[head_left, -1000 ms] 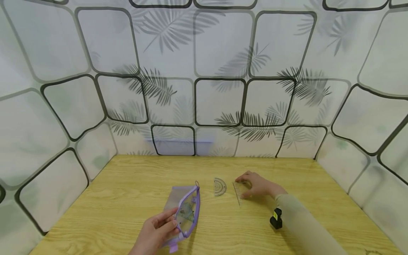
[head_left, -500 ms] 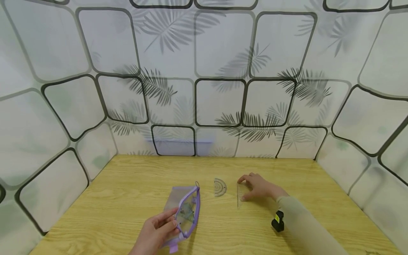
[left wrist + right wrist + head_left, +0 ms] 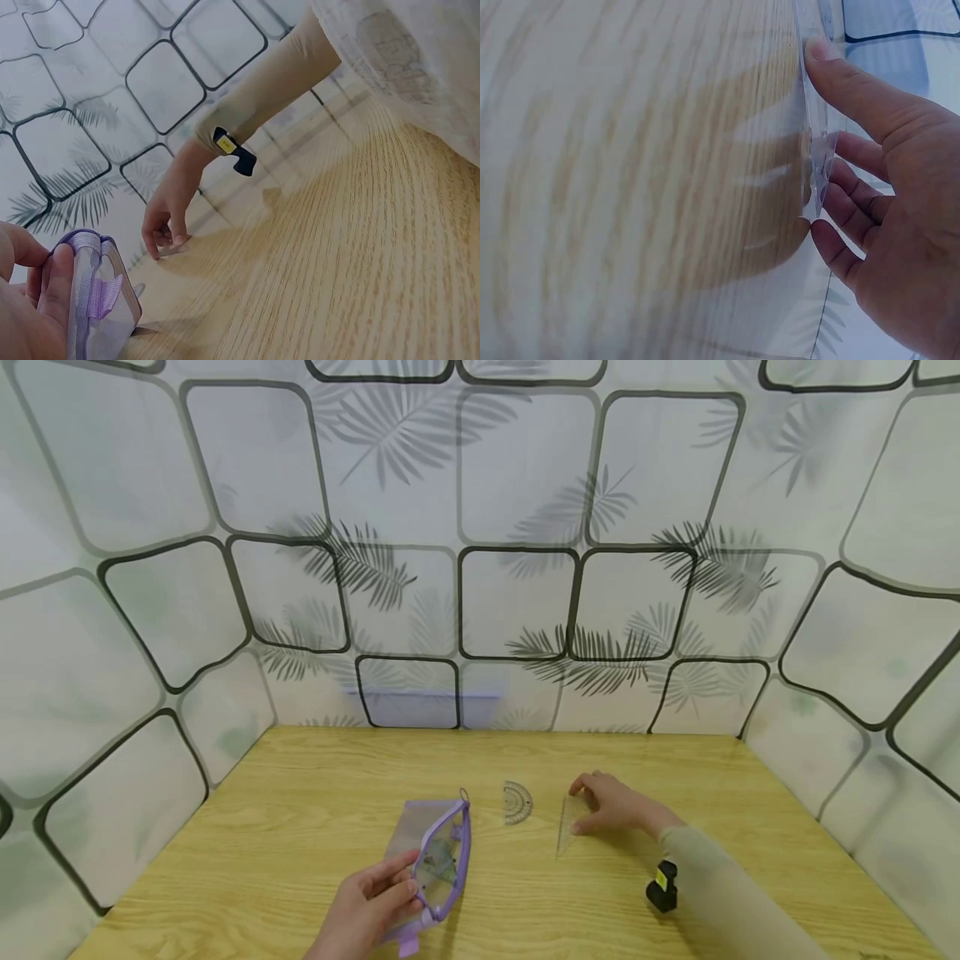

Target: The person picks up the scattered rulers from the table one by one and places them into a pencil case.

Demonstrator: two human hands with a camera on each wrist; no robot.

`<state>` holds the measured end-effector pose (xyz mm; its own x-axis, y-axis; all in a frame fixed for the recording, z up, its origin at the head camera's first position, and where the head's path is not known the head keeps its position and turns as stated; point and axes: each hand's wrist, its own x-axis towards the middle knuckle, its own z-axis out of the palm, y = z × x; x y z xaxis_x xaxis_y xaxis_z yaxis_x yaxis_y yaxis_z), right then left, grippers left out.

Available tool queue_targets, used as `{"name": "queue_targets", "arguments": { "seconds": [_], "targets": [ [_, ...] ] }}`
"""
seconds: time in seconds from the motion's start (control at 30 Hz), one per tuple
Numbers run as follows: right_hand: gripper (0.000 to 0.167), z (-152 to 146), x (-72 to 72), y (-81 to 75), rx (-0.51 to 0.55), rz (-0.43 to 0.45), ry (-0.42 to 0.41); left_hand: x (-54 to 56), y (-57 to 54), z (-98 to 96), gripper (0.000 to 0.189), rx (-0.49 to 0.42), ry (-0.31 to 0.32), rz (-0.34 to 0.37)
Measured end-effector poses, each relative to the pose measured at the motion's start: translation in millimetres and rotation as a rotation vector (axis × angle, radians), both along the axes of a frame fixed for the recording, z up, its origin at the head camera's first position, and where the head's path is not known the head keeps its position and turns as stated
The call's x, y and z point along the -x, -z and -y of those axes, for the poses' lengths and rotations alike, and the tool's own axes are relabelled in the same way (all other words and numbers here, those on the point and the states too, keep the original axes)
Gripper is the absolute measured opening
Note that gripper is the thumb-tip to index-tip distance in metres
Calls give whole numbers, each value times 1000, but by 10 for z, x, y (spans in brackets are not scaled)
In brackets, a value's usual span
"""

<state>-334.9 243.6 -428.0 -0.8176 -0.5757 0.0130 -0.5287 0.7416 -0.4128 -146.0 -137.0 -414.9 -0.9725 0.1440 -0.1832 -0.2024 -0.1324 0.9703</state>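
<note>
My left hand (image 3: 367, 906) grips a see-through pencil case (image 3: 415, 827) with purple zip trim, its mouth spread toward the right. Inside lies a greenish clear piece (image 3: 442, 862), partly hidden by the case wall. In the left wrist view, thumb and fingers pinch the purple rim of the case (image 3: 105, 300). Over on the right, my right hand (image 3: 618, 806) holds a clear set square (image 3: 567, 828) by its edges, thumb near, fingers far. The right wrist view shows this set square (image 3: 817, 150) edge-on, close along the tabletop, between thumb and fingers.
A clear half-round protractor (image 3: 517, 802) lies flat on the wooden table (image 3: 337, 777) between the case and my right hand. A black wrist device (image 3: 662, 887) sits at the right sleeve. Patterned curtains (image 3: 517, 602) surround the table at the back and sides.
My right hand has moved slightly right, and the set square has shifted and turned with it, its lower tip swinging left. The left hand and pencil case stay in place.
</note>
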Motion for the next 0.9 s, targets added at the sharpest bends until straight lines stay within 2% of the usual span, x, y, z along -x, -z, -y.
{"name": "queue_targets", "arguments": {
  "seconds": [0.23, 0.47, 0.73, 0.9],
  "targets": [
    [48, -30, -21, -2, 42, 9, 2, -3, -9, 0, 56, 0, 0, 4],
    [46, -40, -38, -3, 59, -13, 21, 5, -12, -7, 56, 11, -6, 1],
    [43, -38, -63, -24, 123, 44, 40, 9, -9, -1, 56, 11, 1, -2],
    [41, -53, -65, -16, 140, 45, 47, 4, -6, -1, 56, 12, -1, -7]
  ]
}}
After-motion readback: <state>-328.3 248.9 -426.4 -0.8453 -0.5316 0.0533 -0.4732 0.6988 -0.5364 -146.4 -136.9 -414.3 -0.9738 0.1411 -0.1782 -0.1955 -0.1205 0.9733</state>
